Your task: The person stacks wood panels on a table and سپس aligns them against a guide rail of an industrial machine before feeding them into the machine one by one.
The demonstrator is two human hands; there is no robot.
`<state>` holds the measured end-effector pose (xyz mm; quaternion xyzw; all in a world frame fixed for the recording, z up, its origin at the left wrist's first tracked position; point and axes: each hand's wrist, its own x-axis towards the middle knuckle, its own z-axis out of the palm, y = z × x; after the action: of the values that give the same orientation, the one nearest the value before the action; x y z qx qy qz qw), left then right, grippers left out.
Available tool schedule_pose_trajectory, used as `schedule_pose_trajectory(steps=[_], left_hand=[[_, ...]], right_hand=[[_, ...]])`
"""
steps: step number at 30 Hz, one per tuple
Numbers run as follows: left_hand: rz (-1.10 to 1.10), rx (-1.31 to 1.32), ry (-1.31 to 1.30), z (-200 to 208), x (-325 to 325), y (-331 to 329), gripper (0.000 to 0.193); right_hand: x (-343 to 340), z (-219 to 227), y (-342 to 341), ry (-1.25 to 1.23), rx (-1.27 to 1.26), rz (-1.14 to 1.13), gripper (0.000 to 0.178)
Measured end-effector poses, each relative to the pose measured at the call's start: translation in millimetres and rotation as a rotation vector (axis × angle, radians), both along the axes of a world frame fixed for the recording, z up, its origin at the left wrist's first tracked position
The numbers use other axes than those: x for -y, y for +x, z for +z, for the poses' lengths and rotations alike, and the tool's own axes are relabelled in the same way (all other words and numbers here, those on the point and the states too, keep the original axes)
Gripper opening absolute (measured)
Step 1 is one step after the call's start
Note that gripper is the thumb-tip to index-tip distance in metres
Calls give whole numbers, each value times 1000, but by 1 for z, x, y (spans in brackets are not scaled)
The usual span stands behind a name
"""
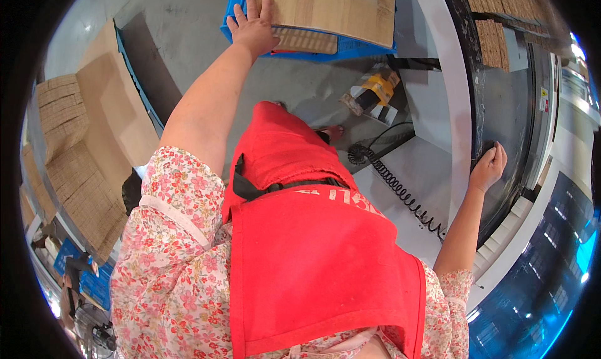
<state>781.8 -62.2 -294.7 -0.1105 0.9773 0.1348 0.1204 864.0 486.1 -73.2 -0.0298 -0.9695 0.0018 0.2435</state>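
Observation:
My left hand [253,30] lies with spread fingers on the near left edge of a light wood-grain board [332,8]. The board rests on a blue plastic crate [369,51] at the far middle. More wood-coloured pieces [307,41] show inside the crate, under the board. Off to the right, my right hand [490,167] is at the dark worktop [501,115] of a machine. Its fingers are curled and pressed together. Whatever they may hold is hidden.
A black coiled hose [400,187] hangs beside the machine's white base [413,165]. A yellow-and-black foot pedal [375,93] sits on the floor. Stacked wood-grain boards [87,152] stand at left. More brown boards [494,43] lie at the far right on the machine.

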Motion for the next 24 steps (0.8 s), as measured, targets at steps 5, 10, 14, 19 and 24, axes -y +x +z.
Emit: schedule_pose_trajectory(steps=[5,10,14,19,24], left_hand=[[-23,82,-10,10,1,-3,112],[-31,132,-36,11,2,-5,112],[-22,127,-34,11,1,-4,110],[3,116,-52,8,-1,-4,105],[15,92,4,1,-1,-5,100]], right_hand=[[-5,-4,-1,8,-16,2,29],[-4,-2,-1,7,-14,-7,29],[-7,-4,0,-1,-13,-10,30],[-11,-4,0,1,1,-25,30],[-9,-2,1,12,12,-39,30]])
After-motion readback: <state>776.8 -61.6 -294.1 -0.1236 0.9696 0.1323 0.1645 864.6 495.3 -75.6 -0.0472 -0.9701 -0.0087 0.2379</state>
